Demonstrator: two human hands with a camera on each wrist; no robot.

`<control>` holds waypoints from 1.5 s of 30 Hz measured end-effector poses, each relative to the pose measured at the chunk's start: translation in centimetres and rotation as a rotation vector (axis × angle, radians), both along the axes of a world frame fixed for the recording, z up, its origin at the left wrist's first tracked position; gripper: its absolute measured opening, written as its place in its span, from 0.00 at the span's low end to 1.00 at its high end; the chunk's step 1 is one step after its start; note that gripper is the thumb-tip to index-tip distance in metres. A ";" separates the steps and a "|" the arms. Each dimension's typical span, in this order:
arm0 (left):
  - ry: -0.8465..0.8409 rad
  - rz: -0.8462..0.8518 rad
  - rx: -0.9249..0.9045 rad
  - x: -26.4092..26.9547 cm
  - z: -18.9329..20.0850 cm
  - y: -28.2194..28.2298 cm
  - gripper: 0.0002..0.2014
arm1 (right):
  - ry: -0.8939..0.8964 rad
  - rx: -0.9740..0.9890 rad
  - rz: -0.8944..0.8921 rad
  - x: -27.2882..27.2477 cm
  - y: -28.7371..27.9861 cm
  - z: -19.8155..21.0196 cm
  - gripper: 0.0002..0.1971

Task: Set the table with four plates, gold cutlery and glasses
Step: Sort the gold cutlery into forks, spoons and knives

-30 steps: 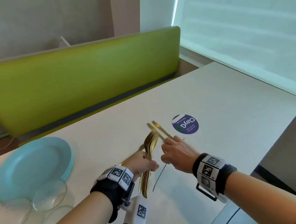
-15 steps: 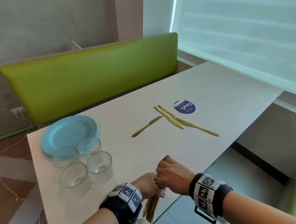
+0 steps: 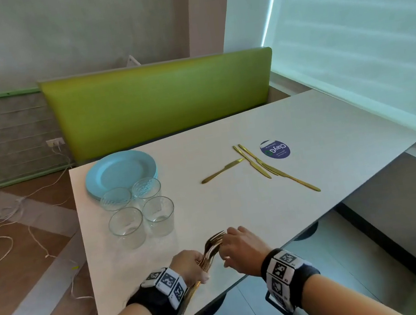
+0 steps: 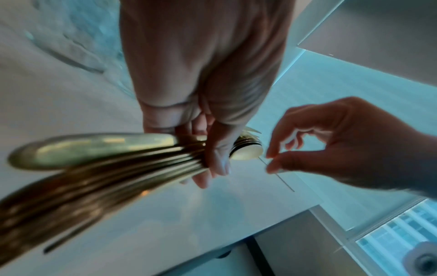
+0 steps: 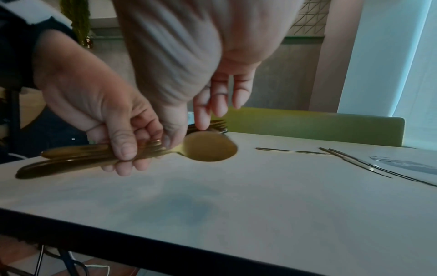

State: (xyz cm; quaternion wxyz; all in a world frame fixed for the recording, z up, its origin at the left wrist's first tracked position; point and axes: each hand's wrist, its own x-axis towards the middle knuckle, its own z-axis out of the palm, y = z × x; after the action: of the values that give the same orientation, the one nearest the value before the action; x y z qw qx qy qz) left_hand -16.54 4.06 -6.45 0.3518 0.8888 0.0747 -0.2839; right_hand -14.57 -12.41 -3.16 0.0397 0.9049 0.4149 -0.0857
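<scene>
Cutlery, a bundle of gold metal forks and spoons (image 3: pixel 211 251), sat clamped in the person's left hand (image 3: pixel 189 266) just above the near edge of the white rectangular table (image 3: pixel 236 207). The fingers and thumb were curled round the handles, so that the fork tines and a spoon bowl (image 5: pixel 209 148) stuck out ahead toward the table's middle and the handle ends trailed back under the wrist. The right hand (image 3: pixel 242 250) hovered just beside the bundle's front end, fingers loosely bent; in the right wrist view its forefinger seemed to touch the forks near the tines, though the blur left it unclear whether it gripped one. In the left wrist view its thumb and forefinger were drawn close together near the spoon bowl, with nothing plainly held between them.

Farther along the table lay four gold table knives (image 3: pixel 259 163): one apart and slanted to the left, three close together in a line running toward the right edge. Just beyond them was a round dark-blue sticker (image 3: pixel 275 149). At the far left corner stood a stack of pale-blue round plates (image 3: pixel 120 171), and touching its near rim were four clear drinking glasses (image 3: pixel 139 212), upright in a tight square. Behind the table ran a lime-green padded bench back (image 3: pixel 161 102).
</scene>
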 end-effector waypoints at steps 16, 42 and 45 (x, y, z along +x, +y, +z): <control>-0.021 -0.046 0.440 -0.4 -1.4 7.4 0.02 | -0.002 -0.097 -0.191 0.8 -2.9 0.5 0.12; -0.123 0.010 0.441 0.0 -2.1 7.3 0.22 | 0.019 -0.061 -0.328 3.0 -3.1 -0.2 0.12; -0.188 0.011 0.435 0.3 -1.2 6.4 0.21 | 0.013 -0.059 -0.343 3.5 -3.1 0.2 0.12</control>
State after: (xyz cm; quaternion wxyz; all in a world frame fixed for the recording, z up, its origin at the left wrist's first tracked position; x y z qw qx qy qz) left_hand -16.19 10.47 -7.63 0.1591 0.9658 0.1060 -0.1752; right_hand -11.08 -15.53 -2.95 0.0481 0.9604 0.2518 -0.1092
